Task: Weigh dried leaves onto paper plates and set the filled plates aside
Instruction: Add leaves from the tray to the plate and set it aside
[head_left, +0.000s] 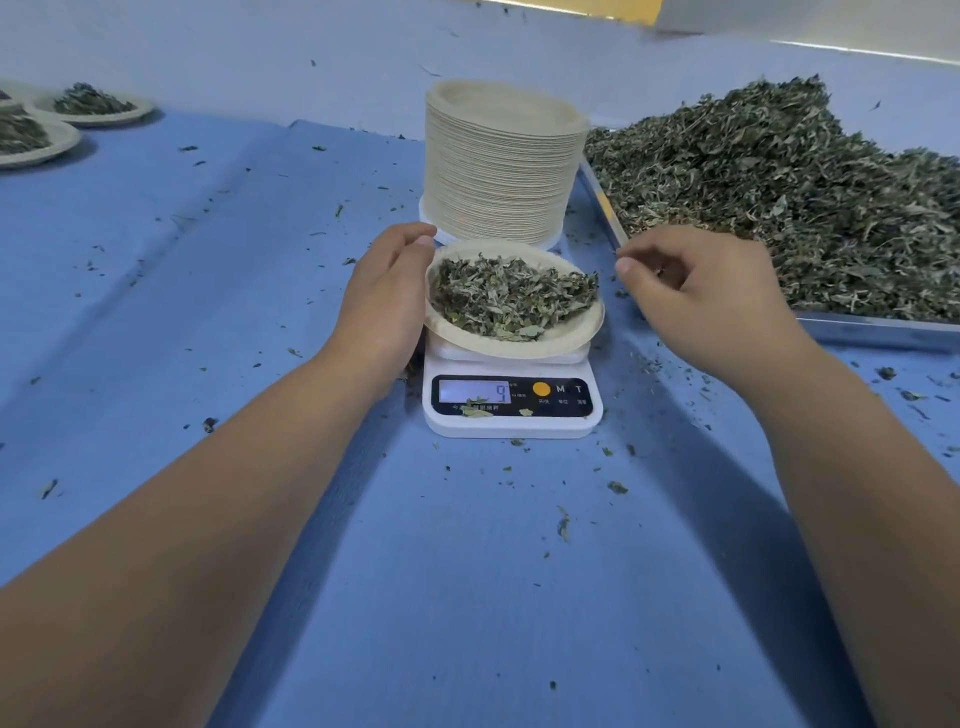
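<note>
- Blue cloth spread over the table, creased in long folds running away from the camera.
- Beyond its far edge, a pale grey-blue tabletop, flat and matte.
- At the top edge, a narrow yellow strip; just right of it, a white ledge with a bright rim.
- Soft, even light; blurred shadows across the near cloth.

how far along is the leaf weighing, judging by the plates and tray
Done: at least two filled plates sit at the far left. In hand: a plate of leaves is on the scale, reading 9; the left hand holds its rim, the right hand hovers beside it, fingers pinched. Left: a tall stack of empty plates and a tray heaped with dried leaves, so most of it, probably.
</note>
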